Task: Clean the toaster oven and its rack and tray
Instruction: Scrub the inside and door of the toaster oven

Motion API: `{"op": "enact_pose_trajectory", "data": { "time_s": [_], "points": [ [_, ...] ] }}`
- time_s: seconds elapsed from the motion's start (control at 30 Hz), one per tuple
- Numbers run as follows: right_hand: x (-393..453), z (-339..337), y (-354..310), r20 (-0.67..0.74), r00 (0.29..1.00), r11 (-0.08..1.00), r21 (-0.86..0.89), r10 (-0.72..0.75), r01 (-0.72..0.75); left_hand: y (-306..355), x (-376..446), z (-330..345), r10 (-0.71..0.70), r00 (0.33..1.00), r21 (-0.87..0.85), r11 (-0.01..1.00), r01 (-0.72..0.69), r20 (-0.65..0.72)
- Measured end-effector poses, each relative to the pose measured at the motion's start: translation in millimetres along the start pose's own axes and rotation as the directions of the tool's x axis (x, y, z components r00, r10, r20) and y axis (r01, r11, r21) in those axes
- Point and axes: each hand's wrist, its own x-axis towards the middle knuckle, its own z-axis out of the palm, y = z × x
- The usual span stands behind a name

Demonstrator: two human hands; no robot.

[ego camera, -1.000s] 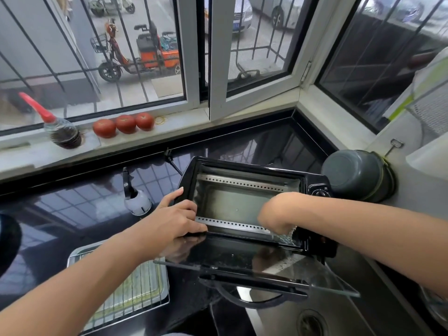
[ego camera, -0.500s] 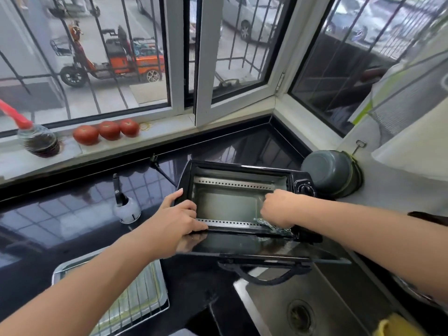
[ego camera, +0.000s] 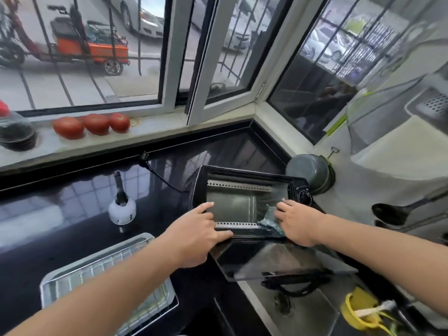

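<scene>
Scrubbing the toaster oven (ego camera: 244,204) mouth, head view: my right hand (ego camera: 297,220), fingers flat, presses a scouring cloth (ego camera: 270,218) at the 4 o'clock corner. Left hand (ego camera: 196,235), fingers spread, steadies the frame at 8 o'clock. Rack in tray (ego camera: 106,284) waits on table, 7 o'clock. Next, I judge: wipe interior.

Three tomatoes (ego camera: 92,124) on sill; grey pot (ego camera: 308,172) beside ladle (ego camera: 397,210).

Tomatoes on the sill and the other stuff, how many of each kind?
Tomatoes: 3
Bottles: 1
Toaster ovens: 1
Trays: 1
Pots: 1
Scrubbers: 1
Total: 8
</scene>
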Motion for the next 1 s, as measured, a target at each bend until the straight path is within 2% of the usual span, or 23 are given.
{"op": "enact_pose_trajectory", "data": {
  "time_s": [0.17, 0.27, 0.37, 0.43, 0.5, 0.6, 0.67, 0.8, 0.9, 1.0],
  "points": [
    [-13, -3, -9, -0.018, 0.999, 0.998, 0.031, 0.047, -0.047, -2, -2, -8, 0.101, 0.993, -0.021, 0.994, -0.103, -0.062],
    [-11, -2, -9, 0.003, 0.995, 0.993, -0.066, 0.097, -0.096, -7, 0, -13, 0.139, 0.987, -0.067, 0.987, -0.145, -0.080],
    [2, 2, -9, 0.038, 0.997, 0.980, -0.190, 0.069, -0.060, -10, 3, -15, 0.145, 0.985, -0.130, 0.979, -0.157, -0.097],
    [26, 4, -5, 0.056, 0.998, 0.986, -0.167, 0.001, 0.008, -12, 5, -13, 0.127, 0.988, -0.168, 0.976, -0.141, -0.091],
    [60, 7, -2, 0.141, 0.990, 0.996, -0.084, -0.030, 0.043, -12, 6, -9, 0.111, 0.990, -0.183, 0.975, -0.126, -0.091],
    [103, 4, 1, 0.302, 0.953, 0.999, 0.045, -0.027, 0.014, -10, 6, -8, 0.101, 0.990, -0.190, 0.974, -0.119, -0.099],
    [120, 0, 0, 0.354, 0.934, 0.997, 0.064, -0.051, 0.030, -9, 6, -7, 0.097, 0.991, -0.190, 0.975, -0.114, -0.092],
    [124, -7, 0, 0.338, 0.934, 0.990, -0.042, -0.113, 0.135, -9, 6, -6, 0.079, 0.992, -0.215, 0.972, -0.098, -0.094],
    [98, -15, 13, 0.334, 0.937, 0.993, -0.022, -0.102, 0.116, -12, 7, -6, 0.059, 0.994, -0.249, 0.965, -0.080, -0.093],
    [55, -27, 21, 0.205, 0.975, 0.989, -0.098, -0.086, 0.107, -15, 9, -4, 0.041, 0.995, -0.263, 0.963, -0.063, -0.089]
  ]
}}
